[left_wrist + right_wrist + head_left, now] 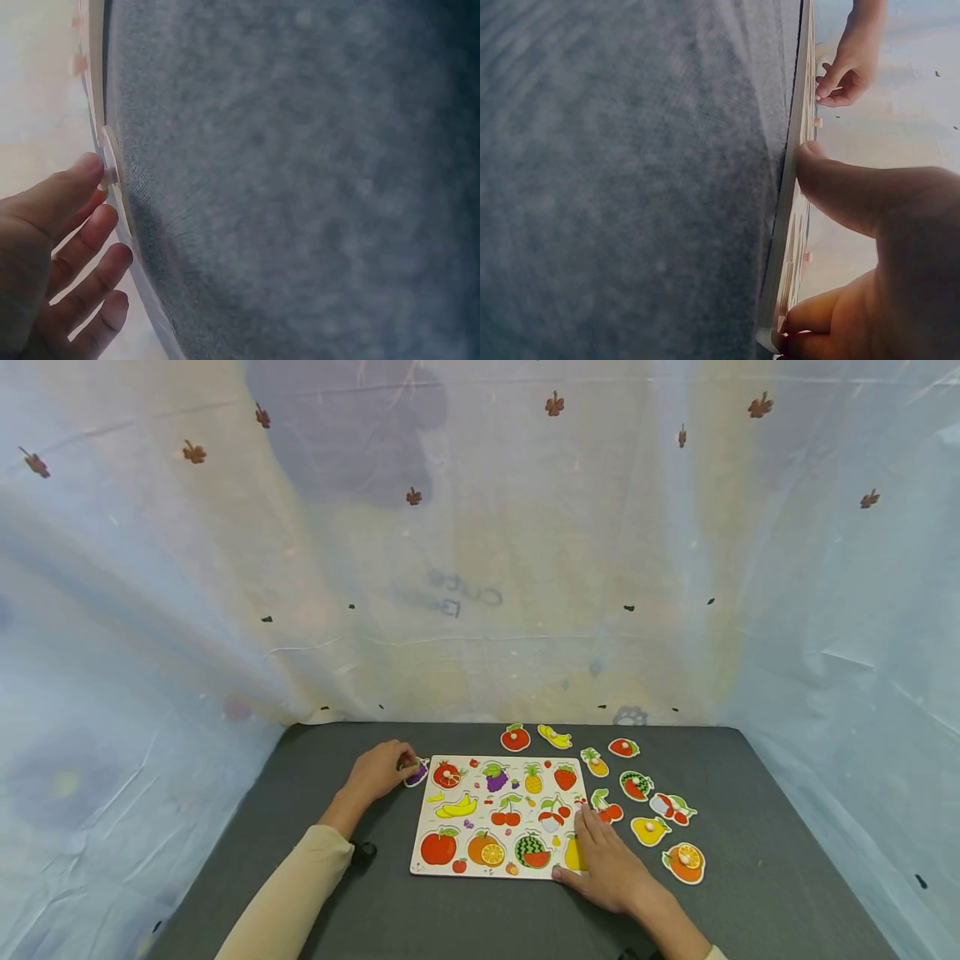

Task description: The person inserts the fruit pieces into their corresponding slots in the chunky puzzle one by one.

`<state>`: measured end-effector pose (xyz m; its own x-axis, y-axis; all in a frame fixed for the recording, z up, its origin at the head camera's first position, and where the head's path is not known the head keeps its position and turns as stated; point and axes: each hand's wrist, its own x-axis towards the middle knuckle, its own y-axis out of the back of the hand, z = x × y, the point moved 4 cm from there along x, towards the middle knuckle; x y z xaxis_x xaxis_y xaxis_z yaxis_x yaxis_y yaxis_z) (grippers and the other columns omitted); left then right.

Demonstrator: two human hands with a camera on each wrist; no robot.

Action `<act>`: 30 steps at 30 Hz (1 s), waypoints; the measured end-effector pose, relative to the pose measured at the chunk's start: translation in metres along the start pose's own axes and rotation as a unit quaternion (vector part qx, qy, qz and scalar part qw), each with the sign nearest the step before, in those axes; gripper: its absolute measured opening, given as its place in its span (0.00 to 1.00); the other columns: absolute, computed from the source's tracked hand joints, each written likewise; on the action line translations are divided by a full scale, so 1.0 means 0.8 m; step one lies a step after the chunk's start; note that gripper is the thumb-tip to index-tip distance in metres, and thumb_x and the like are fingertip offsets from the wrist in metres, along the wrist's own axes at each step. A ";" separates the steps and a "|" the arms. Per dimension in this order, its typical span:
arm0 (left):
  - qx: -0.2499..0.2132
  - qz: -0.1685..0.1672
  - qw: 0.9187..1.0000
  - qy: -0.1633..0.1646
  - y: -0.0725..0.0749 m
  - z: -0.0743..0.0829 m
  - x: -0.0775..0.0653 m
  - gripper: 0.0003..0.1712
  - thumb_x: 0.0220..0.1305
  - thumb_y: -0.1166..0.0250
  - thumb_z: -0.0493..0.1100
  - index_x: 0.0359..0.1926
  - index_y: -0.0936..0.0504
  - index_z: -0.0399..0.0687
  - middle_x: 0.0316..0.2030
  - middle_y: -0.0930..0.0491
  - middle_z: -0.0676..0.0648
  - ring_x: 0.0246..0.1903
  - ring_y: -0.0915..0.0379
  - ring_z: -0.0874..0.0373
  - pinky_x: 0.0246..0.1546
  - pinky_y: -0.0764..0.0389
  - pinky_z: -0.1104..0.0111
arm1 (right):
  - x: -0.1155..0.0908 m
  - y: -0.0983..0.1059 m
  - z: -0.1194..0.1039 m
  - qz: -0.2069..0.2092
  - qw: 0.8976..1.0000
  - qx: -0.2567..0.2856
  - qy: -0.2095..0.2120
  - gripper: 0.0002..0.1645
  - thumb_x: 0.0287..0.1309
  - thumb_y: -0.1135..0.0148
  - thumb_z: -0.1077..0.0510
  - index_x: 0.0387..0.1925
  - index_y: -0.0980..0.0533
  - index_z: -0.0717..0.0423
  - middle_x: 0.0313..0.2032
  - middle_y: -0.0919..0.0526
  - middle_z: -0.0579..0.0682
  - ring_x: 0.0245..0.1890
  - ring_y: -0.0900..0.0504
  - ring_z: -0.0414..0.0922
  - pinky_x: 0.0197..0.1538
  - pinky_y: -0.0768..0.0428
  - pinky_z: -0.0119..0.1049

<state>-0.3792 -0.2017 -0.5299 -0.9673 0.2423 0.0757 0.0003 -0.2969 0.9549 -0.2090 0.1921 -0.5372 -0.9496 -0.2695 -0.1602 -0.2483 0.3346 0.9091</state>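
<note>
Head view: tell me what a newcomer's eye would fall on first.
Probably the white board of bright fruit pictures, lying on the dark grey table, with loose fruit pieces scattered beyond its far edge and to its right. Next come the hands: the left hand pinches the purple grape piece beside the board's far left corner, and the right hand rests on its right edge.
</note>
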 end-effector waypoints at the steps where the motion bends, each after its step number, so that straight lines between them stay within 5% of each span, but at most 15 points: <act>1: 0.000 -0.002 1.000 0.003 0.000 0.000 0.000 0.11 0.69 0.24 0.52 0.44 0.12 0.53 0.38 0.19 0.52 0.37 0.23 0.57 0.45 0.15 0.55 | 0.000 0.000 0.000 0.000 1.000 0.000 0.000 0.66 0.63 0.29 0.30 0.82 0.44 0.69 0.83 0.47 0.67 0.83 0.47 0.64 0.82 0.43 0.62; 30: -0.006 -0.009 1.000 0.012 0.001 -0.001 0.000 0.10 0.70 0.25 0.51 0.43 0.14 0.52 0.37 0.20 0.52 0.34 0.25 0.58 0.41 0.16 0.56 | 0.003 -0.003 0.003 -0.001 1.000 -0.004 -0.003 0.67 0.61 0.28 0.28 0.82 0.44 0.68 0.83 0.47 0.66 0.83 0.46 0.64 0.82 0.43 0.62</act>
<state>-0.3791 -0.2029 -0.5296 -0.9729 0.2253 0.0509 -0.0203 -0.3028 0.9528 -0.2114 0.1929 -0.5406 -0.9505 -0.2638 -0.1643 -0.2485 0.3273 0.9117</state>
